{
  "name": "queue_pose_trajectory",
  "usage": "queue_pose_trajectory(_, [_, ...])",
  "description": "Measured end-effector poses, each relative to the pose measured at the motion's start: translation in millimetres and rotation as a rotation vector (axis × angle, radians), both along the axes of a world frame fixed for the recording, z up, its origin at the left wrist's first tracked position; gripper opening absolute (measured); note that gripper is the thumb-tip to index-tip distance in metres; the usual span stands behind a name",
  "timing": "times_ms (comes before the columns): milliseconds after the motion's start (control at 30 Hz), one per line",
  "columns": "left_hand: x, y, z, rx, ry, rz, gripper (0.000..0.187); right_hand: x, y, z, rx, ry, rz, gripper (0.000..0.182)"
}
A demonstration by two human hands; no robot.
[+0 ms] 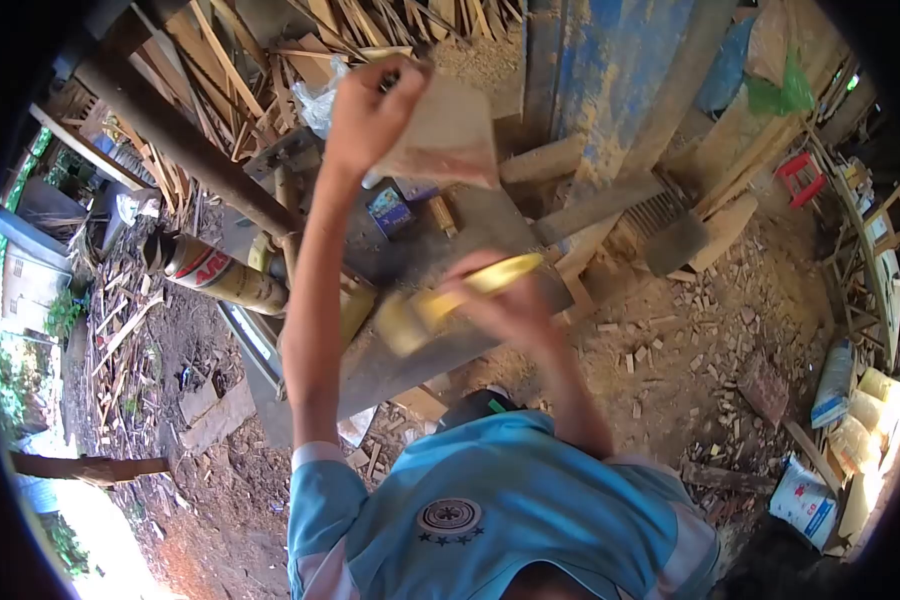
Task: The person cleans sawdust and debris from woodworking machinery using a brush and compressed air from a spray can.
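My left hand (375,110) is raised above the dark work table (490,225), its fingers closed. Right beside it hangs a pale, flat piece with a reddish-brown lower edge (445,135), overlapping the fist in this view. Lower and nearer my body, my right hand (505,305) is wrapped round a yellow tool with a blocky tan end (405,325). Motion smears both hand and tool, and I cannot tell the tool's kind. On the table lie a small dark blue box (390,212) and a small yellowish-brown piece (443,215).
A red and tan can (225,275) lies at the table's left, near a slanting pole (190,145). Wood strips (205,60) pile up at the back. A blue, dusty panel (620,80) stands behind the table. Wood scraps (650,350) litter the ground; a red stool (800,180) is far right.
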State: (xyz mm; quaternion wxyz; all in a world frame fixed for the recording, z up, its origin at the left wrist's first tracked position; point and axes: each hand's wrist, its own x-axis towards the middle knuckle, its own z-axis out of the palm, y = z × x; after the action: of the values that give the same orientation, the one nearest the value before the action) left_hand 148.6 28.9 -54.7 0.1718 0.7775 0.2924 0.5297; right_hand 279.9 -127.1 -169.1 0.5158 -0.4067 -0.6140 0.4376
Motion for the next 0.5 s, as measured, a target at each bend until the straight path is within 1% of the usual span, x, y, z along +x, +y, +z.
queue_pose_trajectory(33, [1, 2, 3, 0.025, 0.003, 0.025, 0.022, -28, 0, -21, -0.042, -0.032, 0.131, 0.010])
queue_pose_trajectory(133, [-1, -14, 12, -0.018, -0.031, 0.120, 0.026, -32, -6, -47, -0.230, -0.392, 0.052, 0.010])
queue_pose_trajectory(167, [-6, -18, 11, -0.033, -0.082, 0.112, 0.028, -8, 1, -72, -0.433, -0.333, -0.172, 0.012])
queue_pose_trajectory(200, [-11, -23, 10, -0.048, -0.133, 0.109, 0.029, 28, -4, -51, -0.568, -0.286, -0.408, 0.012])
queue_pose_trajectory(233, [-17, -25, 10, -0.062, -0.186, 0.113, 0.030, 68, -3, -68, -0.432, -0.215, -0.662, 0.014])
queue_pose_trajectory(267, [-20, -29, 12, -0.036, -0.210, 0.106, 0.030, 104, -5, -67, -0.330, -0.308, -0.827, 0.012])
queue_pose_trajectory(333, [-14, -33, 18, -0.009, -0.205, 0.105, 0.031, 116, -13, -43, -0.209, -0.699, -0.947, 0.011])
queue_pose_trajectory(367, [-10, -33, 23, 0.005, -0.206, 0.094, 0.031, 92, -14, -42, -0.175, -0.458, -0.771, 0.013])
queue_pose_trajectory(400, [-9, -32, 27, -0.008, -0.061, 0.175, 0.018, 48, -15, -38, -0.140, -0.222, -0.591, 0.015])
queue_pose_trajectory(433, [-6, -28, 28, 0.019, -0.075, 0.148, 0.016, 1, -25, -14, -0.228, -0.209, -0.339, 0.011])
queue_pose_trajectory(467, [-1, -22, 29, 0.045, -0.085, 0.119, 0.020, -39, -18, -54, 0.044, 0.012, -0.007, 0.012])
queue_pose_trajectory(500, [3, -20, 30, 0.071, -0.096, 0.087, 0.026, -76, -26, -38, -0.051, 0.039, 0.205, 0.011])
